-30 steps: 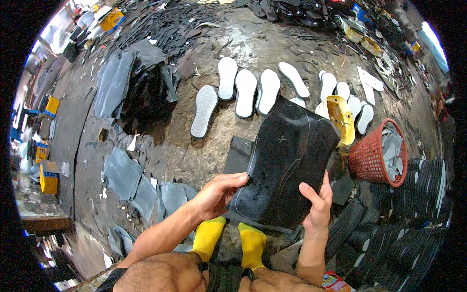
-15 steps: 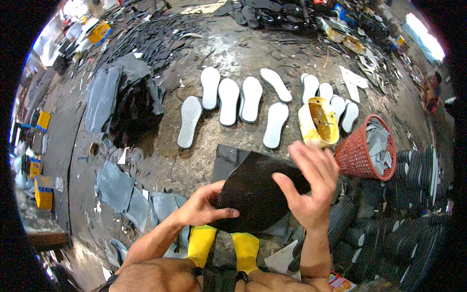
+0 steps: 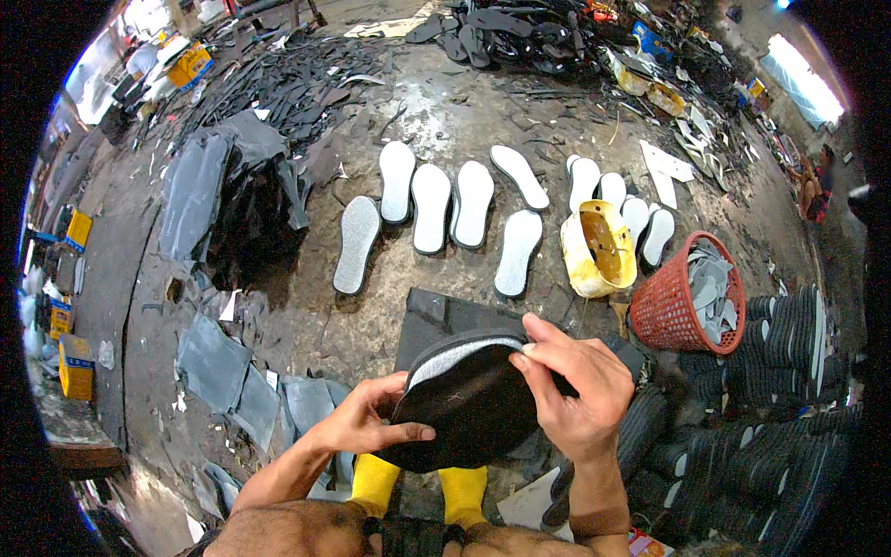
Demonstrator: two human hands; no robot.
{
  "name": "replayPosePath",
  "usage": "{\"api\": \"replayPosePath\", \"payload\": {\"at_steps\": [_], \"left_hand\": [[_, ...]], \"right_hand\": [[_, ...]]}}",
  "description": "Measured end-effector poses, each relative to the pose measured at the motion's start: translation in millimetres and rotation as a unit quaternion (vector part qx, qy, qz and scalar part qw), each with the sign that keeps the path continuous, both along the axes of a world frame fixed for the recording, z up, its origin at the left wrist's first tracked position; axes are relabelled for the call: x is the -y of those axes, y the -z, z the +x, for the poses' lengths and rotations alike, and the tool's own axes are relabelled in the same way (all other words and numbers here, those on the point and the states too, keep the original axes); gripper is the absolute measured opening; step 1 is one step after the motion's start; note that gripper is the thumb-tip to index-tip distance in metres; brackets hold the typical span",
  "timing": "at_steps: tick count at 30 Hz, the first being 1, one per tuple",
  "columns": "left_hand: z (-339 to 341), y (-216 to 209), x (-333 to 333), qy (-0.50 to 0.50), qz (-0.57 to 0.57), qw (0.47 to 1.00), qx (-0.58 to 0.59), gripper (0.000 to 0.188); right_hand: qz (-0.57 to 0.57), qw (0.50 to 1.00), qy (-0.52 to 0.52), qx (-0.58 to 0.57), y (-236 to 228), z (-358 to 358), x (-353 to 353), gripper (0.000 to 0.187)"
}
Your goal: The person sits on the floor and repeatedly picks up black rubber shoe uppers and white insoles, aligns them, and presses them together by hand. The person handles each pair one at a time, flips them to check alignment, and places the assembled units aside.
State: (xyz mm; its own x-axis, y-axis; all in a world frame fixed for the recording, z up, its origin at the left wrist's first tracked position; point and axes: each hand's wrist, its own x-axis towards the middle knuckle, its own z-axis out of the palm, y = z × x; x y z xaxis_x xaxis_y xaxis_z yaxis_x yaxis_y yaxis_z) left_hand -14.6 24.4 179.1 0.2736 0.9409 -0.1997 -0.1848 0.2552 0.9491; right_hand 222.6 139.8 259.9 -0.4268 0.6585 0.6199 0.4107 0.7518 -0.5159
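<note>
In front of my knees I hold a dark, wide sheet (image 3: 469, 413) against a shoe sole, whose grey-white face and black rim (image 3: 453, 357) show along the far edge. My left hand (image 3: 371, 418) clasps the near-left side, thumb on top of the sheet and fingers beneath. With thumb and fingers pinched together, my right hand (image 3: 585, 385) grips the far-right edge. Below the held pieces is a flat black block or board (image 3: 422, 311). Beyond it, several white-faced soles (image 3: 431, 209) lie on the floor, with a greyer one (image 3: 356, 243) at the left.
A cut yellow container (image 3: 580, 260) with brownish contents stands at right, next to a red basket (image 3: 664, 306) of grey scraps. Stacked dark soles (image 3: 780, 343) fill the right side. Grey sheets (image 3: 213, 362) lie at left, near a black-and-grey pile (image 3: 200, 190).
My right hand has gone from spread fingers to a pinch on the far edge. The sheet's far edge has shifted, so the sole's pale face now shows. The view has moved slightly.
</note>
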Motion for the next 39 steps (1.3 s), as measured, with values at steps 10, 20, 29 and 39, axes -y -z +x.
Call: {"api": "replayPosePath", "payload": {"at_steps": [10,20,29,39], "left_hand": [[-9,-1,3,0.048,0.012,0.999,-0.005,0.061],[2,-2,-28,-0.196,-0.148,0.96,0.133,0.025],[3,22,-20,-0.286,-0.136,0.922,0.223,0.02],[11,129,75,-0.205,-0.356,0.893,0.182,0.036]], "right_hand": [[-0.28,0.954,-0.02,-0.106,6,-3,-4,0.009],[-0.358,0.924,-0.023,-0.132,37,-21,-8,0.056],[-0.57,0.735,-0.054,-0.364,83,-9,16,0.062],[-0.285,0.91,-0.116,0.277,139,-39,-68,0.08]]}}
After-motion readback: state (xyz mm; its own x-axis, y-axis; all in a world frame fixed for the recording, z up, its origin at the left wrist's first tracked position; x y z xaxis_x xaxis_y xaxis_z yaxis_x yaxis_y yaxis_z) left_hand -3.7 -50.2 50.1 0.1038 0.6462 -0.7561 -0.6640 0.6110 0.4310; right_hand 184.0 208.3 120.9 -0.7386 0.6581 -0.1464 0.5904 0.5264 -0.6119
